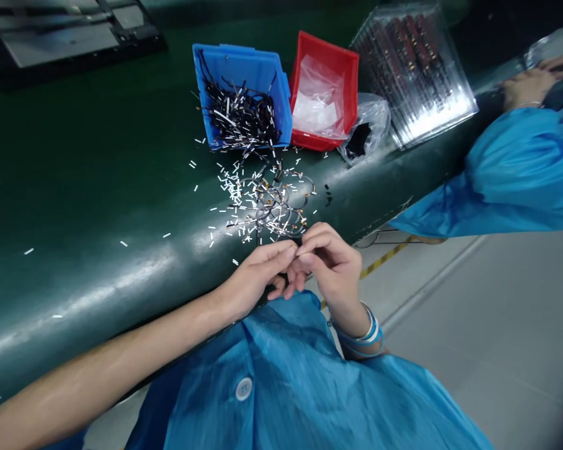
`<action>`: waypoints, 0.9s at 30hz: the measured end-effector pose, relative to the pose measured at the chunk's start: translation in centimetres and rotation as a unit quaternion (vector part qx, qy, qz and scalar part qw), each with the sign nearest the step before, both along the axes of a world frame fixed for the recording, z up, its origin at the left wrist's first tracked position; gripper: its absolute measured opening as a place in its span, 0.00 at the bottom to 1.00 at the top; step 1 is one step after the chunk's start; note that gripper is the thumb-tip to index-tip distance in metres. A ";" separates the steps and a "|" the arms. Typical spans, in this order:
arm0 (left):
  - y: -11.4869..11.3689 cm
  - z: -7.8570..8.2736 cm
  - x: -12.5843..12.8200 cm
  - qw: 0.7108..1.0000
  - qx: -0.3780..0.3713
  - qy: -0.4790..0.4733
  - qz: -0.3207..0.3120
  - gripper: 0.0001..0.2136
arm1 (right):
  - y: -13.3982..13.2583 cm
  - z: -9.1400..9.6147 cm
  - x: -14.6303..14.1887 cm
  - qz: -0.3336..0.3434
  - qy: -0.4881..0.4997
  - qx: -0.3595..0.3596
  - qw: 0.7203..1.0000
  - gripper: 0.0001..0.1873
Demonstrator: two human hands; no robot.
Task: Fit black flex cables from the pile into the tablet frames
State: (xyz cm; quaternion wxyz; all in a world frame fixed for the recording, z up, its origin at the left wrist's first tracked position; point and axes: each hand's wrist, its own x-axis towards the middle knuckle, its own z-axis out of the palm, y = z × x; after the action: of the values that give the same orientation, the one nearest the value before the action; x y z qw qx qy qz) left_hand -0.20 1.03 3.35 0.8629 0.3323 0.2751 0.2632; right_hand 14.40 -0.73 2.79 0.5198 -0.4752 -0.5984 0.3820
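Observation:
My left hand [267, 269] and my right hand [331, 259] meet at the table's front edge, fingertips pinched together. Whatever is between them is too small or hidden to make out. Just beyond my fingers lies a loose pile of thin cables [279, 209] with small connectors at their ends. Many short white strips [234, 187] are scattered among and around the cables. Behind the pile, a blue bin [258, 65] holds a tangle of black cables [244, 115] with white pieces on them.
Beside the blue bin stands a red bin [351, 81] lined with clear plastic. A clear bag [370, 125] with something black inside lies next to it. Further right are clear trays [422, 69] of dark red parts. A co-worker's sleeve [525, 169] and hands reach in at the right.

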 end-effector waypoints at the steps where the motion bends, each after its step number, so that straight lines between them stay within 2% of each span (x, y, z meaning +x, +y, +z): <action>1: 0.0 0.0 0.0 0.999 -0.032 -0.009 0.005 0.17 | -0.1 -0.1 -0.1 0.004 -0.002 0.005 1.000 0.04; 5: -0.1 0.0 0.1 0.996 -0.082 -0.017 0.013 0.16 | -0.5 -0.6 0.3 -0.006 -0.039 0.040 0.998 0.04; 9: -0.3 -0.2 0.2 0.997 -0.072 0.011 0.024 0.15 | -0.9 -0.5 1.0 -0.017 -0.125 0.104 0.987 0.07; 11: -0.3 -0.3 0.2 0.997 -0.014 0.058 0.038 0.14 | -1.0 -0.2 1.2 -0.020 -0.181 0.137 0.974 0.09; 13: -0.4 -0.3 0.1 0.986 0.086 0.124 0.065 0.12 | -1.2 0.2 1.2 -0.027 -0.230 0.158 0.960 0.09; 16: -0.5 -0.2 0.0 0.947 0.221 0.208 0.105 0.09 | -1.3 0.3 1.1 -0.040 -0.260 0.165 0.950 0.08; 20: -0.5 -0.5 -0.3 0.898 0.329 0.271 0.111 0.07 | -0.9 -0.3 1.1 -0.051 -0.247 0.160 0.954 0.08; 21: -0.4 -0.7 -0.5 0.872 0.376 0.292 0.112 0.06 | -0.7 -0.5 1.2 -0.058 -0.245 0.153 0.956 0.07; 22: -0.3 -1.0 -0.7 0.833 0.440 0.315 0.113 0.07 | -0.4 -0.8 1.4 -0.068 -0.247 0.144 0.956 0.07; 23: -0.3 -1.4 -0.9 0.779 0.515 0.339 0.114 0.08 | 0.0 -1.1 1.5 -0.080 -0.257 0.134 0.954 0.06; 25: -0.3 -2.0 -1.2 0.643 0.656 0.382 0.100 0.14 | 0.8 -1.8 1.9 -0.101 -0.293 0.125 0.943 0.04; 26: -0.3 -2.3 -1.3 0.582 0.705 0.398 0.081 0.15 | 1.1 -2.1 2.0 -0.107 -0.315 0.126 0.934 0.04; 27: -0.4 -2.6 -1.3 0.534 0.736 0.412 0.059 0.16 | 1.4 -2.3 2.0 -0.110 -0.335 0.131 0.926 0.04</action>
State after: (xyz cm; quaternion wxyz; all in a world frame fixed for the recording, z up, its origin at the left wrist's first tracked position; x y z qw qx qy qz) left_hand -1.51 0.67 0.79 0.0876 0.9047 0.3283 0.2571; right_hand 16.45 0.67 0.46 0.3850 -0.5661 -0.7265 0.0590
